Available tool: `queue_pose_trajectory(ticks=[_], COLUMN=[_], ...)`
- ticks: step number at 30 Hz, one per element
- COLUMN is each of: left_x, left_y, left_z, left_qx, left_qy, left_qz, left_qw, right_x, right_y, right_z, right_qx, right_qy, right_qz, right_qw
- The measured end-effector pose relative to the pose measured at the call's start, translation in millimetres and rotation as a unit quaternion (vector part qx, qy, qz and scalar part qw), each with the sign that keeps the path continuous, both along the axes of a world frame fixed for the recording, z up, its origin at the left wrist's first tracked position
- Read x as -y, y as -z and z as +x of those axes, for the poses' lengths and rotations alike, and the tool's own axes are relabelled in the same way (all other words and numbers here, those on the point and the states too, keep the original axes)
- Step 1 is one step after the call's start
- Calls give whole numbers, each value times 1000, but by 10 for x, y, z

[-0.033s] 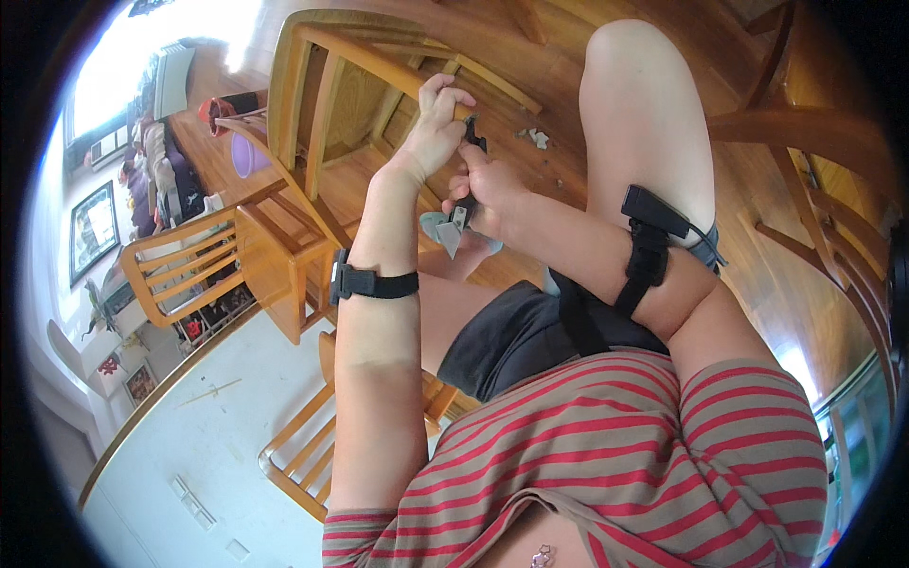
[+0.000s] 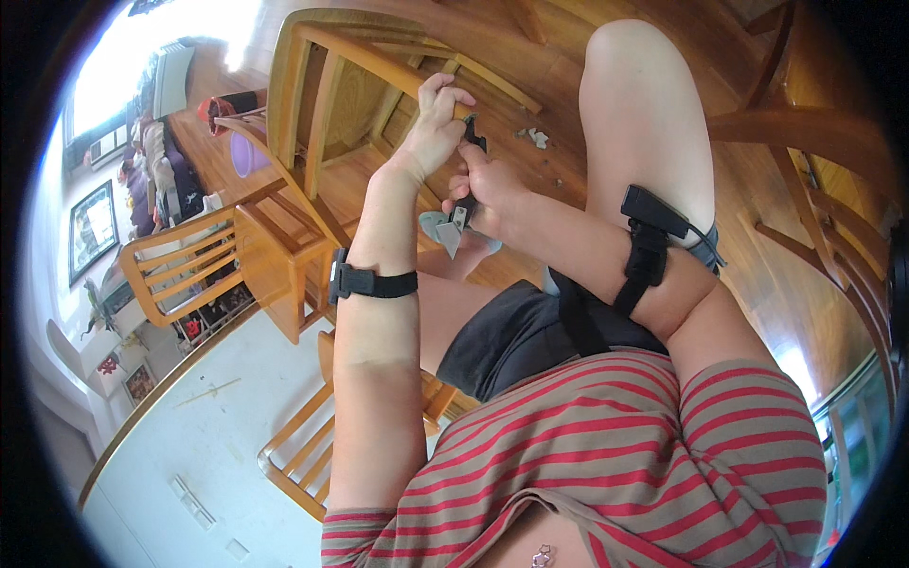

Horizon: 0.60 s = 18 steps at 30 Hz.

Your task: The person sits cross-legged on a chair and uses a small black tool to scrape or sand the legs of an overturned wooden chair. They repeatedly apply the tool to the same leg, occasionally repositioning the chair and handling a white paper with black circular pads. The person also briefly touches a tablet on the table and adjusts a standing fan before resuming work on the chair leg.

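Observation:
A wooden chair lies tipped over ahead of me, its underside and legs showing. My left hand is closed round the end of one of its legs, fingers curled over the top. In my right hand is a black-handled scraper, its flat metal blade sticking out below my fist. The tool's upper black end meets the leg's end beside my left fingers; what exactly it touches there is too small to tell. Both forearms wear black straps.
White scraps and crumbs lie on the wooden floor beyond my right hand. My bare knee is raised to the right. Another wooden chair and a pale table stand left. A purple bucket sits behind them. More chair frames curve at right.

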<state>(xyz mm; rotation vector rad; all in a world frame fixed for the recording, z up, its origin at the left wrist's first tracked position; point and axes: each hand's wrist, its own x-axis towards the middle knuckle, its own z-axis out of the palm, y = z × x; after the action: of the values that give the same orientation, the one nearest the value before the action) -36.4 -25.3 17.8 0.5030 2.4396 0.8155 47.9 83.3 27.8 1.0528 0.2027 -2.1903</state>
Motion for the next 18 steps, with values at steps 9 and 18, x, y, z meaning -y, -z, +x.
queue_pose_trajectory(ticks=[9, 18], left_x=[-17, -14], left_y=[4, -53], left_z=[-4, 7], left_qx=[-16, -25], left_qy=[5, 28], left_qz=[-6, -30], left_qw=[1000, 999], right_x=[-1, -118], right_y=[36, 183], right_z=[13, -23], right_qx=[5, -32], right_qy=[9, -42], right_qz=[23, 122], right_qw=[1000, 991])
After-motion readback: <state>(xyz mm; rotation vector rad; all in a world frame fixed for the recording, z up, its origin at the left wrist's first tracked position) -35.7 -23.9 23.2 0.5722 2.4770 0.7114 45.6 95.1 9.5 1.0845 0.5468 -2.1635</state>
